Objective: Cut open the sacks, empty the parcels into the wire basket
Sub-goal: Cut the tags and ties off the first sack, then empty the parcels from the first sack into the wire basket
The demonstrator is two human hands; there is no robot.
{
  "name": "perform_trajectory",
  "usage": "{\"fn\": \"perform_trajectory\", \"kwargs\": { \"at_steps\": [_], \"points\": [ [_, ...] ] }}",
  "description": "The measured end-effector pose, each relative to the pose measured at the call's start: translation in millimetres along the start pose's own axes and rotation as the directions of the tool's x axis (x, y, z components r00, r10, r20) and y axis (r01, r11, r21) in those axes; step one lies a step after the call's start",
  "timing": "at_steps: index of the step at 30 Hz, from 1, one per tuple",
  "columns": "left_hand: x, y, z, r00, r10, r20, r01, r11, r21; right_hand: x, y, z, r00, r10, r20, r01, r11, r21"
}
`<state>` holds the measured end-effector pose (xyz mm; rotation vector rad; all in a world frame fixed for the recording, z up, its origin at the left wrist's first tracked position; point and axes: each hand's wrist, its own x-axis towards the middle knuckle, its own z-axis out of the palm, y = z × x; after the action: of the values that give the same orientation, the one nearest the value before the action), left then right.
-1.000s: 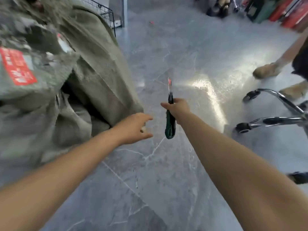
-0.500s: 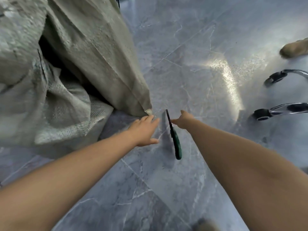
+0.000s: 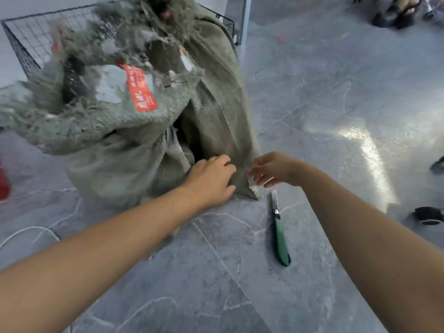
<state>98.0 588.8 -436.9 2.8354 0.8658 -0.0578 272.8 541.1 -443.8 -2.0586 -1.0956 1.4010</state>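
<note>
— Sack?
— On the floor, slumped just in front of the wire basket. Top torn and frayed, red label showing at the tear.
— Left hand?
— Down on the sack's lower corner, fingers curled into the cloth, thumb below. Grip clamped on the sack.
— Right hand?
— Just beside the left, fingertips at the corner's edge. Grip there: cannot tell, pinching or merely touching.
— Knife?
— Flat on the floor, apart from both hands. Green handle nearer, blade pointing toward the sack's corner.
— Anything else?
— Chair casters at the right edge, white cord on the floor at left.
</note>
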Motion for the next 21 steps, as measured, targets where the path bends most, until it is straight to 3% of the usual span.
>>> {"fn": "perform_trajectory", "kwargs": {
  "at_steps": [2, 5, 11, 13, 16, 19, 21],
  "points": [
    [-6, -11, -20, 0.986, -0.087, -0.142, 0.058, 0.978, -0.198, -9, -27, 0, 0.987, -0.061, 0.149, 0.055, 0.998, 0.043],
    [-13, -37, -52, 0.897, -0.279, -0.343, 0.106, 0.889, -0.445, -12, -67, 12, 0.961, -0.192, 0.2, 0.176, 0.98, 0.095],
    [-39, -98, -85, 0.712, -0.425, -0.558, 0.105, 0.851, -0.514, -11, -120, 53, 0.902, -0.248, 0.354, 0.265, 0.964, 0.0],
    [-49, -118, -89, 0.663, -0.479, -0.575, 0.12, 0.826, -0.551, -7, -134, 71, 0.893, -0.324, 0.313, 0.339, 0.941, 0.006],
    [-65, -150, -97, 0.548, -0.628, -0.553, 0.178, 0.733, -0.657, 5, -153, 96, 0.865, -0.494, 0.087, 0.501, 0.859, -0.101],
    [-85, -177, -88, 0.445, -0.759, -0.475, 0.362, 0.638, -0.68, 26, -158, 114, 0.88, -0.474, -0.023, 0.45, 0.849, -0.278],
    [-97, -187, -72, 0.439, -0.859, -0.264, 0.453, 0.465, -0.76, 44, -151, 121, 0.934, -0.357, -0.019, 0.326, 0.87, -0.369]
  ]
}}
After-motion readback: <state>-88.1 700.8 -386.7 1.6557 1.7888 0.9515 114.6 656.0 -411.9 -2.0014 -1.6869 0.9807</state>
